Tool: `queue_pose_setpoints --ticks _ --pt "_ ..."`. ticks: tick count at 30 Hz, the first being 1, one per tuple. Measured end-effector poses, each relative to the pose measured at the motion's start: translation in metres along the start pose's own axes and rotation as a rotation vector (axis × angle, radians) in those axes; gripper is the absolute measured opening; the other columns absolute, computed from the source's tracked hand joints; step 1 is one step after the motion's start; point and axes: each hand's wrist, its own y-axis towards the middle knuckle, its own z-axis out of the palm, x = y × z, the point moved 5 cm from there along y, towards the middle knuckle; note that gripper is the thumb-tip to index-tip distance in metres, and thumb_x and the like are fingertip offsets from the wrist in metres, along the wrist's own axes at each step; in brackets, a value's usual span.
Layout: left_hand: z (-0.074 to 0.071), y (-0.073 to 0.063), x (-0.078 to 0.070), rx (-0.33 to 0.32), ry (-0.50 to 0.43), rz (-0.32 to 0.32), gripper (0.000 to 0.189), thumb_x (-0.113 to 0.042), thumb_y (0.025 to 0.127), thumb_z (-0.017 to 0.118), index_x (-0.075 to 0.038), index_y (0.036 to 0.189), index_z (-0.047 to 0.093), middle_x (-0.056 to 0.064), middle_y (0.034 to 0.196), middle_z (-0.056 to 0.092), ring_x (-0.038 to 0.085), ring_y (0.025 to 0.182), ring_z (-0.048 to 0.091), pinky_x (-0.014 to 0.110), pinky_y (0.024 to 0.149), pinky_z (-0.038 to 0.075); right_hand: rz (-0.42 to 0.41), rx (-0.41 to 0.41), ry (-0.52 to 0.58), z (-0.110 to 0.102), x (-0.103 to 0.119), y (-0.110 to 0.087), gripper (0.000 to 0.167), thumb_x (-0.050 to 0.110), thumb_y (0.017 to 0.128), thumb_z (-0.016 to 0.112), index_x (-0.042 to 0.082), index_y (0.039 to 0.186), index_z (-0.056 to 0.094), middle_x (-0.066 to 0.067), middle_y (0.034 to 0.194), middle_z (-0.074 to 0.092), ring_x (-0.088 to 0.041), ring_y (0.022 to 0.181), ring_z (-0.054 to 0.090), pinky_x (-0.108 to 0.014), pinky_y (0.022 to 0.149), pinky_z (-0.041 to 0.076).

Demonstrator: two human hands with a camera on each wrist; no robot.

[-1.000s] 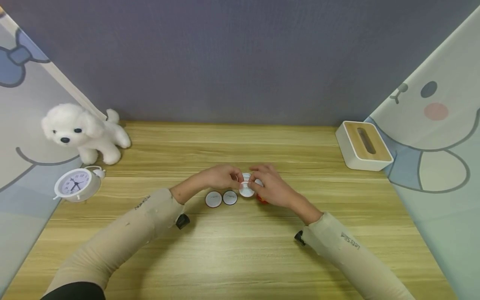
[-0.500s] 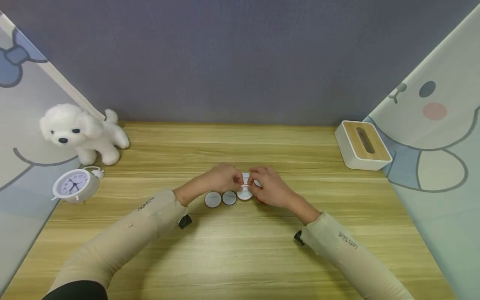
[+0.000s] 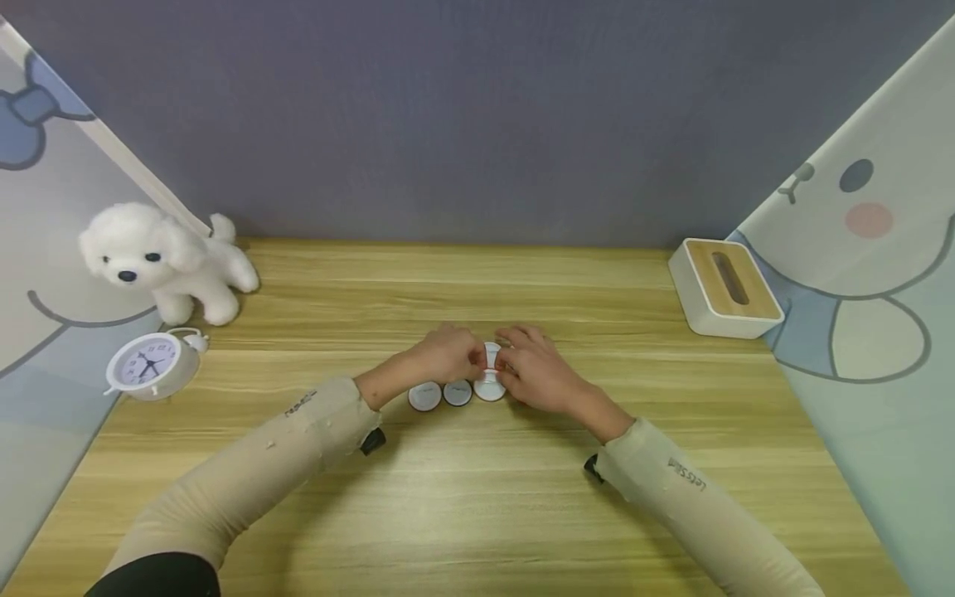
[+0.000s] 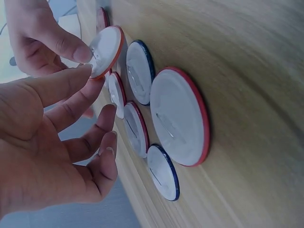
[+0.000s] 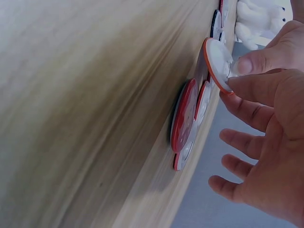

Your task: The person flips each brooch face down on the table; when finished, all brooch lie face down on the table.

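In the head view my left hand point(image 3: 450, 355) and right hand point(image 3: 540, 369) meet over a round button badge point(image 3: 489, 388). Its white back faces up, and the wrist views show an orange rim. Thumb and forefinger of each hand pinch at the pin fitting on this badge point(image 4: 108, 47), which is raised above the table and tilted. Fingertips hide much of the pin, so whether it is fastened I cannot tell. Beyond the held badge, another white-backed badge point(image 3: 492, 355) shows between the hands.
Several badges lie pin side up on the wooden table point(image 3: 448, 497), including a red-rimmed badge point(image 4: 179, 116) and a blue-rimmed badge point(image 4: 163, 172). A red-faced badge point(image 5: 184, 116) overlaps others near my right hand. A plush dog point(image 3: 167, 261), alarm clock point(image 3: 152, 365) and tissue box point(image 3: 724, 288) stand farther out.
My left hand has shifted slightly to the right, nearer the right hand. Both hands stay at the same badge. The red badge beside my right hand has become hidden in the head view.
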Motion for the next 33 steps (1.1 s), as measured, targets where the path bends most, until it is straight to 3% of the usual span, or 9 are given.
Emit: queue_pose_setpoints --ticks 8,15,33 --pt "0.003 0.001 -0.002 -0.069 0.109 0.052 0.009 -0.025 0.091 0.074 -0.017 0.086 0.075 -0.003 0.092 0.072 0.025 0.097 0.057 0.049 0.088 0.045 0.016 0.025 -0.125 0.005 0.003 0.003 0.012 0.020 0.097 0.062 0.013 0.092 0.070 -0.014 0.153 0.044 -0.041 0.147 0.028 -0.067 0.114 0.027" --pt "0.005 0.000 -0.003 -0.090 0.121 0.048 0.008 -0.024 0.090 0.074 -0.018 0.085 0.076 0.000 0.094 0.070 0.025 0.099 0.054 0.048 0.088 0.043 -0.031 0.027 -0.238 0.010 0.006 0.005 0.015 0.020 0.099 0.061 0.012 0.091 0.071 -0.014 0.150 0.047 -0.040 0.146 0.029 -0.062 0.115 0.029" --pt "0.004 -0.002 -0.005 -0.133 0.151 0.059 0.008 -0.026 0.088 0.077 -0.019 0.084 0.077 -0.001 0.093 0.071 0.023 0.094 0.053 0.046 0.084 0.043 -0.074 -0.007 -0.311 0.011 0.008 0.004 0.016 0.018 0.098 0.062 0.010 0.091 0.072 -0.014 0.148 0.050 -0.040 0.145 0.031 -0.061 0.113 0.033"
